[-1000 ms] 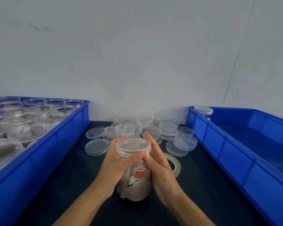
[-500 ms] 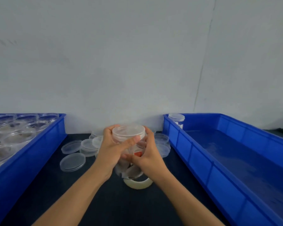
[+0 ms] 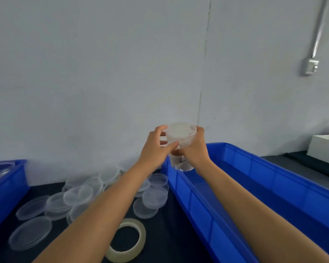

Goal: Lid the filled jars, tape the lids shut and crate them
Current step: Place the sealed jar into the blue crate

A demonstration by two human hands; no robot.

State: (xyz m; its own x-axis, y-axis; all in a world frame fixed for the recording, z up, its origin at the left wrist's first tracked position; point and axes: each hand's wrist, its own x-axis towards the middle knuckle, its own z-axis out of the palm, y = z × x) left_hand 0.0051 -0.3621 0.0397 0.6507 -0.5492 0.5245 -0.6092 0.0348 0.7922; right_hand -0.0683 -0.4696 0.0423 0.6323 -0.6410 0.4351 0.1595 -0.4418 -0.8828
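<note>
Both my hands, left and right, grip the jar; I should lower it upright into the crate corner.

Jar motion-blurred; contents unreadable, middle of wall hidden behind left hand and right hand
Left crate cut off by left edge, jars inside barely showing
Right crate cut off by right and bottom edges
Loose lids smeared, count unclear, some hidden under left forearm
Tape roll partly hidden by same forearm
White box cut off at right edge
</note>
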